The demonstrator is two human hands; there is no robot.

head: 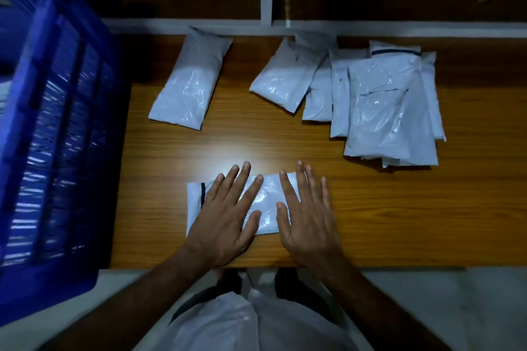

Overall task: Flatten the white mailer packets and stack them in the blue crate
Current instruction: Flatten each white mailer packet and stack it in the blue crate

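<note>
A white mailer packet (266, 202) lies near the front edge of the wooden table (285, 139). My left hand (225, 216) and my right hand (308, 219) both press flat on it with straight, spread fingers. One puffy packet (189, 80) lies alone at the back left of the table. Several more packets (382, 100) sit in an overlapping pile at the back right. The blue crate (54, 134) stands at the table's left end, its slatted side wall facing me; its inside is mostly hidden.
A white rail (370, 27) runs along the table's far edge, with a dark recess behind it. Bare wood lies between the packet under my hands and the pile. A white plastic bag (236, 325) hangs at my front, below the table edge.
</note>
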